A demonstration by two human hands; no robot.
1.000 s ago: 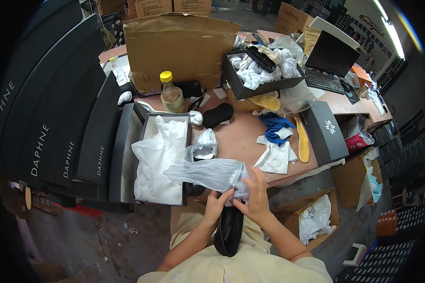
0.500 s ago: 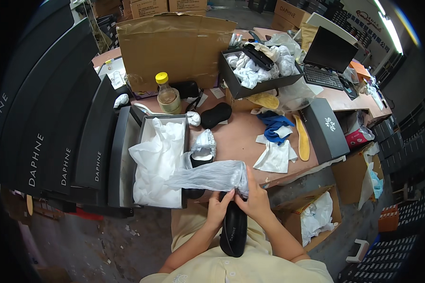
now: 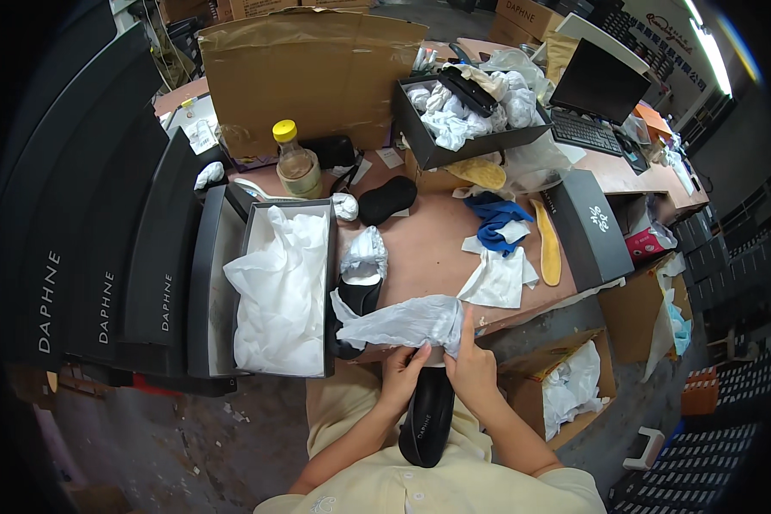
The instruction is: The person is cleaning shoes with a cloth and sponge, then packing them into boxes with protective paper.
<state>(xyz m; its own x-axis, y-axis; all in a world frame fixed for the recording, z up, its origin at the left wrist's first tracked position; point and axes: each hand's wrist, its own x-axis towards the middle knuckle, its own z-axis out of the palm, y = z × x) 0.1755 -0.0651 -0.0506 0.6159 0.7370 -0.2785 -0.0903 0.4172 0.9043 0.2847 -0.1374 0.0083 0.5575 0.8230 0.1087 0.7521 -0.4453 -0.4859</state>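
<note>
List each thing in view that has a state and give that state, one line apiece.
Black shoe: held by left hand and right hand
Pale wrap: bunched at the shoe's far end
Second black shoe: partly wrapped
Tissue-filled shoebox: open
Dark box: open, heaped with white wads
Bottle: upright, capped
Monitor: screen dark
Tube light: lit
Lower-right carton: open

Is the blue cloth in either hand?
No, the blue cloth lies on the table beside the yellow insole, while the left hand and right hand hold the grey-white wrapping.

Left hand, right hand on pale wrap, perhaps around black shoe
</note>
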